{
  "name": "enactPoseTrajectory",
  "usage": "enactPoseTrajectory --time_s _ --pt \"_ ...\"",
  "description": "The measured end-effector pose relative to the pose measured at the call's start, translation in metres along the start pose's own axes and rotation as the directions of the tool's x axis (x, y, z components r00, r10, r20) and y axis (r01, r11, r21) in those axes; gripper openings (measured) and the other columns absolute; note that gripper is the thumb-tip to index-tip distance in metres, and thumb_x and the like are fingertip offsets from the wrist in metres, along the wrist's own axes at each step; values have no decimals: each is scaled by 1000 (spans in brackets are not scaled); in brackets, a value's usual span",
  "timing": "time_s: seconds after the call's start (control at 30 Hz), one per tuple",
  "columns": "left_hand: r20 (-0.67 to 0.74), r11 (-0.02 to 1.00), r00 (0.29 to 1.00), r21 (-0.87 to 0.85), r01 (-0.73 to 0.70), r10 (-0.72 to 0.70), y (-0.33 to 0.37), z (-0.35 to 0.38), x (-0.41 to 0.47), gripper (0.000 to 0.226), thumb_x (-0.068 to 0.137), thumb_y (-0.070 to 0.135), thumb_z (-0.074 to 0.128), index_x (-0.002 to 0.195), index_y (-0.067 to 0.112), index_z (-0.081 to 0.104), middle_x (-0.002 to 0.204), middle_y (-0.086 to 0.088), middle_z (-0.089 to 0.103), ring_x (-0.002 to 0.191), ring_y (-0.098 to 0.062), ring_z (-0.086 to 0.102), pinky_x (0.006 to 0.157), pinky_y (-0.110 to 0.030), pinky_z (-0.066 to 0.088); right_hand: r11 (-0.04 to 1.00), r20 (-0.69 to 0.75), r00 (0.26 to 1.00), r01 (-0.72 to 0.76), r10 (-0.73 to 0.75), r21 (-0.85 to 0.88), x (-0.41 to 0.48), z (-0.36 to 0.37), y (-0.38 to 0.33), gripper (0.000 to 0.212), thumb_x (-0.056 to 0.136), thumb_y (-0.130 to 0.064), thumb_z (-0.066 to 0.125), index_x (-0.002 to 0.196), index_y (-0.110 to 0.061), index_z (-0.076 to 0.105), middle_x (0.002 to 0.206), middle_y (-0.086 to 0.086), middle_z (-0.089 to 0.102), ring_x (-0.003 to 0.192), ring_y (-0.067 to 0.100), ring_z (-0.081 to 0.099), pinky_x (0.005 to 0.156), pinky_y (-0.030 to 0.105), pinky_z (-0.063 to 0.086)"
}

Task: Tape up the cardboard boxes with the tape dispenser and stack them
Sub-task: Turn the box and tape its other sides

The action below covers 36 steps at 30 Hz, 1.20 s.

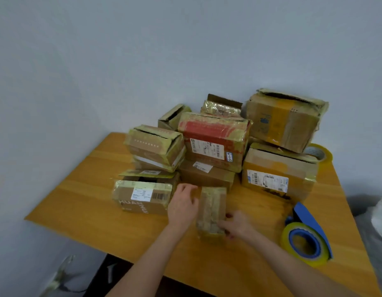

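Head view: you look down on a wooden table (78,202) set against a grey wall, with boxes piled at its back.
Small box (211,209): it lies lengthwise at the front middle of the table, between your hands. It is brown card wrapped all over in crinkled yellowish tape, and it is blurred.
Left hand (182,205): it lies against the small box's left side, fingers fairly straight and together, pointing away from you.
Right hand (236,227): it grips the near right corner, thumb on the right side, fingers curled over the near end.
Dispenser (308,232): blue, at the right front of the table, apart from your right hand, carrying a yellow-tinted roll.
Spare roll (320,154): at the far right edge, behind the boxes.
Writing: the red box (213,131) bears a printed white label and a slip handwritten "3-1-9". The front box (140,198) reads "HUAN", the rest blurred. The barcode labels are too small to read.
Open boxes: the front box has a flap raised, dark inside, contents not visible. The left box (154,144) gapes between its flaps. The big box (284,121) gapes along its top.
Stacks: the red box sits on a plain box (207,176). The big box rests tilted on a labelled box (278,168).
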State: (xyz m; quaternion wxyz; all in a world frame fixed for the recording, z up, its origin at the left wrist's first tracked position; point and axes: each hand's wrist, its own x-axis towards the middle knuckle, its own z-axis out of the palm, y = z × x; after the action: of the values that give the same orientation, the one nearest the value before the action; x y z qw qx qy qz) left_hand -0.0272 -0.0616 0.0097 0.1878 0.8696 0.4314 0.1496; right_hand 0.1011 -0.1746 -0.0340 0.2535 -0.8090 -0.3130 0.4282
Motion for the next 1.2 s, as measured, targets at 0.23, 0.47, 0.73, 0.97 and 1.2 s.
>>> enactPoseTrajectory --time_s 0.23,0.47,0.73,0.97,1.2 --pt "-79 995 993 -58 78 -82 -46 -22 7 29 93 17 55 121 21 59 121 8 51 88 -1 50 67 -10 40 989 64 989 138 -135 -51 27 51 -68 48 96 -29 57 139 -9 47 127 9 63 109 23 63 89 30 52" --pt "-89 993 995 -116 30 -40 -58 -28 40 28 92 14 56 119 21 61 119 9 51 81 3 49 63 -6 38 967 226 968 160 -114 -200 44 28 -80 44 94 -36 59 133 -16 55 128 2 60 115 16 57 97 28 48" --pt "-208 962 975 -237 -134 84 -29 -52 101 10 95 15 55 95 17 65 89 9 59 83 -6 54 76 -20 46 968 -302 921 252 -246 -21 52 -62 -126 23 94 -26 61 115 -18 66 110 -6 62 99 8 55 80 21 44" --pt "-262 955 960 -247 -163 96 -37 -73 128 21 100 18 46 96 17 66 70 10 56 59 -4 50 56 -17 36 956 -360 891 295 -277 -7 65 -76 -167 18 93 -26 62 110 -20 66 101 -3 64 89 10 59 62 19 45" --pt "-259 955 963 -261 -142 73 -6 -97 161 16 97 20 51 104 17 65 95 7 64 87 -9 59 77 -24 47 904 -436 798 414 -417 -107 63 -104 -200 15 94 -24 60 108 -21 66 88 -8 61 78 4 55 63 21 46"
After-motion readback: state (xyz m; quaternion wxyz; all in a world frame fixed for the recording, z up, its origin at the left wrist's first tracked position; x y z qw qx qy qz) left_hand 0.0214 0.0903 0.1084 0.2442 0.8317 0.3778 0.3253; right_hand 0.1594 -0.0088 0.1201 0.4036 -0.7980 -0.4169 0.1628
